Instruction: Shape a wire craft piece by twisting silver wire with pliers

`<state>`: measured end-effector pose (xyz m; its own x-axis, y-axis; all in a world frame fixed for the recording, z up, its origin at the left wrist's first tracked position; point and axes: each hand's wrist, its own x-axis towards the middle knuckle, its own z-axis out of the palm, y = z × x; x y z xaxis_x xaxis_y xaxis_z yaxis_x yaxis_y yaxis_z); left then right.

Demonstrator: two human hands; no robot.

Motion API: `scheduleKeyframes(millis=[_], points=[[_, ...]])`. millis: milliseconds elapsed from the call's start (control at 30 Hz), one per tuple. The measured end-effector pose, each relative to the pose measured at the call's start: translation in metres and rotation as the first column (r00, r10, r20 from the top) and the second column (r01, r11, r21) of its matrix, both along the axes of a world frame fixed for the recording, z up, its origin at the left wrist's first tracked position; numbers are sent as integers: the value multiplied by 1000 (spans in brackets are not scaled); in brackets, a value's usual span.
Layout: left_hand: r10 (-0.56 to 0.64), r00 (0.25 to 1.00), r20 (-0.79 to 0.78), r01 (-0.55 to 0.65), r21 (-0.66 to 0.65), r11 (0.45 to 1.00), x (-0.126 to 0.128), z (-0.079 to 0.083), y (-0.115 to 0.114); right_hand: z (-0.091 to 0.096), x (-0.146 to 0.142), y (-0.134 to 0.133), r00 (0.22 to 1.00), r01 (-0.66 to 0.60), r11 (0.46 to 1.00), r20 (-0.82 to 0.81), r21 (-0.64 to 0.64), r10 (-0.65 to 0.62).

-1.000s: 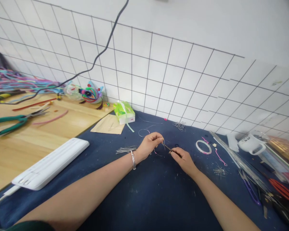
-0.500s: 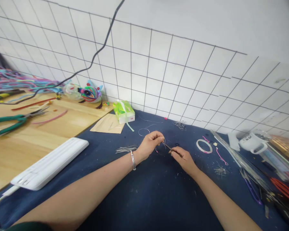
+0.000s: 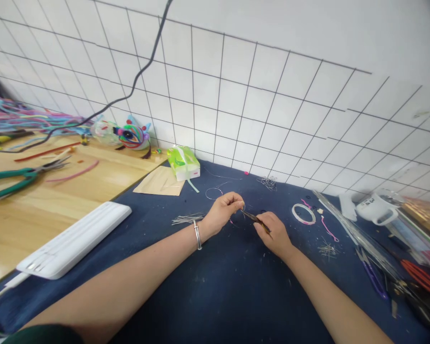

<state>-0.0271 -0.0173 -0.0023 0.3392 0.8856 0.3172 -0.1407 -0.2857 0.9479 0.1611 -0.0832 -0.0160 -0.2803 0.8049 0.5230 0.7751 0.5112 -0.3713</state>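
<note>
Thin wire (image 3: pixel 244 208) was held beside pliers (image 3: pixel 251 217)

The left grip (image 3: pixel 226 210) pinched the wire. To its right, the right grip (image 3: pixel 275 235) was wrapped around the pliers. Left of the left grip lay loose metal strands (image 3: pixel 186 219).

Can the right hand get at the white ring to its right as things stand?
Probably yes: nothing visible stands between the right hand and the white ring. Its grip is on a dark-tipped tool, though, so it'd likely have to release that first.
</note>
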Motion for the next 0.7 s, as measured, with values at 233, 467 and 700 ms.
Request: scheduleKeyframes(millis=[233, 467, 700], points=[[-14, 998, 60, 14, -9, 1000, 2, 5, -5, 1, -1, -2, 1000, 0, 1000, -4, 22, 0], [-43, 999, 27, 43, 12, 999, 0, 7, -3, 3, 2, -4, 1000, 11, 1000, -4, 15, -11], [-171, 974, -151, 182, 65, 981, -9, 8, 5, 4, 9, -1, 998, 58, 998, 2, -4, -58]])
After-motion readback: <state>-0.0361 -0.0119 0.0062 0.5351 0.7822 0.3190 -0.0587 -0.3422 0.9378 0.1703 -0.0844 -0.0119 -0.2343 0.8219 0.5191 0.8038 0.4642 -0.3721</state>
